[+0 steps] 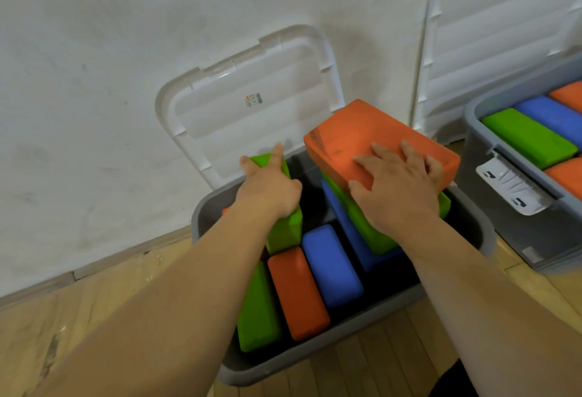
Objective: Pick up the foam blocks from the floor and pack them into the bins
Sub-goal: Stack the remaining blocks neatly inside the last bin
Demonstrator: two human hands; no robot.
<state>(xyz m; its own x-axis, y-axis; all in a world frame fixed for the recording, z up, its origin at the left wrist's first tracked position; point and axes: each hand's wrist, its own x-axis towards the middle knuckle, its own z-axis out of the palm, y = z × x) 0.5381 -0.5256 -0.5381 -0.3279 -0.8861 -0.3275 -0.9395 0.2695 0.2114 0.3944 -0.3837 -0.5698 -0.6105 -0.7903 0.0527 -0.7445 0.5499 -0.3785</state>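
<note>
The orange block (362, 132) lay tilted under the flat, spread fingers (382, 152) of the right hand (400, 188), over the grey bin (486, 239). It seemed light and soft, so its long edges would give a good hold. The left hand (271, 188) clamped a green block (283, 229).

- Soft, even indoor light; white wall (94, 81) bright, no hard shadows.
- Grey bin (201, 207) falls near black inside.
- Small glare streak on the open lid (222, 75).
- My wide-angle view bends the floorboards (78, 318); corners go soft, detail slightly smeared throughout.
</note>
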